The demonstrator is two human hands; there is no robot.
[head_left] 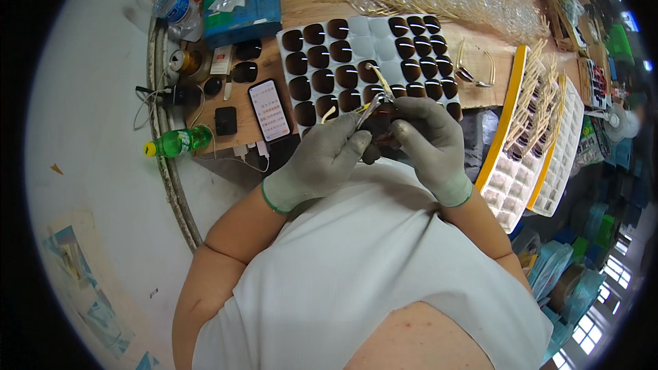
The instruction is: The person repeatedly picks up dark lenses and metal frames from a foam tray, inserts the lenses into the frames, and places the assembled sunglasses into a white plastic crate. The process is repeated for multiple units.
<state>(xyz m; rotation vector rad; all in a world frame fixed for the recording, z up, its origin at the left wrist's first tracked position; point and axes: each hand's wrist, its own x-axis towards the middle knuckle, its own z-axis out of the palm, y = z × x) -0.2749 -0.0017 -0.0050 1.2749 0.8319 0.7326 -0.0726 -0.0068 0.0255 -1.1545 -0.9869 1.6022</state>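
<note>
My left hand [317, 163], in a grey glove with a green cuff edge, is closed on one side of a pair of sunglasses [379, 122] held before my chest. My right hand [433, 142], gloved alike, pinches the other side. Dark lens surface shows between my fingers, and a cream temple [381, 81] sticks up beyond them. A shiny silvery edge lies by my left fingertips; its kind is unclear. Just beyond both hands is a white tray [363, 48] with rows of brown lenses [319, 55]; several middle slots hold none. My fingers hide much of the frame.
Left stand a phone [270, 109], a blue box [241, 7], loose dark lenses [245, 71], a can [184, 62] and a green bottle [179, 142]. Right lie a glasses frame [476, 72] and a yellow-edged tray [504, 181] with temples. Clear-wrapped frames [445, 0] are piled at the back.
</note>
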